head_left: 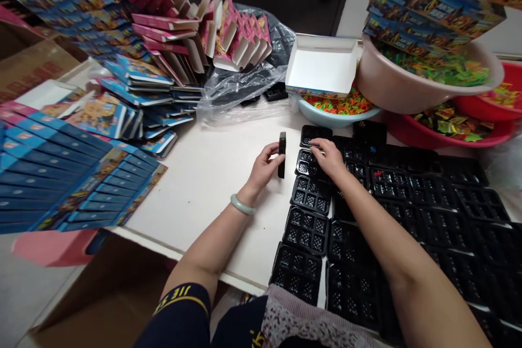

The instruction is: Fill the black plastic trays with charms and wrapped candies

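Observation:
My left hand (pixel 266 167) grips a small stack of black plastic trays (pixel 282 141), held on edge above the white tabletop, thumb on the near side. A pale green bangle (pixel 242 205) circles the left wrist. Farther right, my right hand (pixel 329 159) has its fingers curled at the upper rim of a black compartment tray (pixel 305 164) in the leftmost column; part of that tray is hidden under the hand. More black trays (pixel 310 194) lie in rows below and to the right, partly covered by my right forearm. A small red piece (pixel 378 173) lies in one tray.
Stacked blue boxes (pixel 53 168) and pink boxes (pixel 171 23) fill the left and back. Behind the trays stand a light blue basin (pixel 338 118) of orange and green pieces, an open white box (pixel 322 62), a pink basin (pixel 416 89) and red basins (pixel 452 138). Clear plastic (pixel 240 92) lies at the back.

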A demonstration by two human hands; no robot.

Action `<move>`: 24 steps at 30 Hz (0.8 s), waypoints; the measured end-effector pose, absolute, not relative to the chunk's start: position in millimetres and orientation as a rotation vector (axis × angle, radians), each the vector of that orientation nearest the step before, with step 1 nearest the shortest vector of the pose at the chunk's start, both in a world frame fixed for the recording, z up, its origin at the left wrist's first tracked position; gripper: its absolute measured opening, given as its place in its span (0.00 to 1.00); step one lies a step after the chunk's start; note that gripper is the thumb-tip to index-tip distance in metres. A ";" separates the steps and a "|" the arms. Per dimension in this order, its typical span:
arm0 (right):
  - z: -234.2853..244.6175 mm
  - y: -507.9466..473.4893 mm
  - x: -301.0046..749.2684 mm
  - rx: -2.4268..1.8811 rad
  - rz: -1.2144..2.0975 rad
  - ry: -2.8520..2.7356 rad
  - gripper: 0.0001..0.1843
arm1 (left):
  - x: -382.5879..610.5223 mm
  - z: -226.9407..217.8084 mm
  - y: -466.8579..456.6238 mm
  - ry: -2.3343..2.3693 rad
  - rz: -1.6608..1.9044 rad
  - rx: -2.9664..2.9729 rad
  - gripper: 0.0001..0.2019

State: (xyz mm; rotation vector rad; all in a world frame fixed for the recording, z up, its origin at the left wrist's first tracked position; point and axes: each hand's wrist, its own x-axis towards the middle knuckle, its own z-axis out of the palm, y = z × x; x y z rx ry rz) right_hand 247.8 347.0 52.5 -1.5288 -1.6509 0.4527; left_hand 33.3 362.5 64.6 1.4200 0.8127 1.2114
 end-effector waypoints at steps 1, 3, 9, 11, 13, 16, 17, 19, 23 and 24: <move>57.1 339.9 236.3 -1.424 0.566 -1.577 0.14 | 31.7 64.9 360.3 0.814 1.201 1.529 0.15; 64.2 325.8 213.1 -1.274 0.752 -1.443 0.13 | 30.1 63.6 356.3 0.797 1.166 1.724 0.14; 66.4 312.8 170.2 -1.231 1.035 -0.954 0.15 | 29.6 56.8 357.9 0.768 1.154 1.961 0.13; 65.7 317.8 162.0 -1.178 1.131 -0.812 0.18 | 24.3 59.2 362.9 0.793 1.157 1.957 0.10; 65.2 325.9 154.6 -1.082 1.191 -0.658 0.20 | 13.9 63.7 368.3 0.856 1.181 1.892 0.08; 63.2 346.2 146.4 -0.963 1.196 -0.420 0.20 | -9.7 70.4 373.3 1.008 1.303 1.744 0.09; 62.1 355.2 144.8 -0.948 1.187 -0.354 0.20 | -18.2 71.8 373.1 1.055 1.350 1.721 0.09; 60.1 374.4 142.9 -0.975 1.189 -0.252 0.19 | -33.6 72.9 369.4 1.109 1.394 1.746 0.09; 58.2 392.0 138.8 -1.065 1.238 -0.183 0.16 | -53.8 69.2 353.0 1.084 1.272 1.900 0.10; 57.9 387.3 137.1 -1.072 1.266 -0.189 0.15 | -57.2 67.6 348.5 1.086 1.246 1.931 0.10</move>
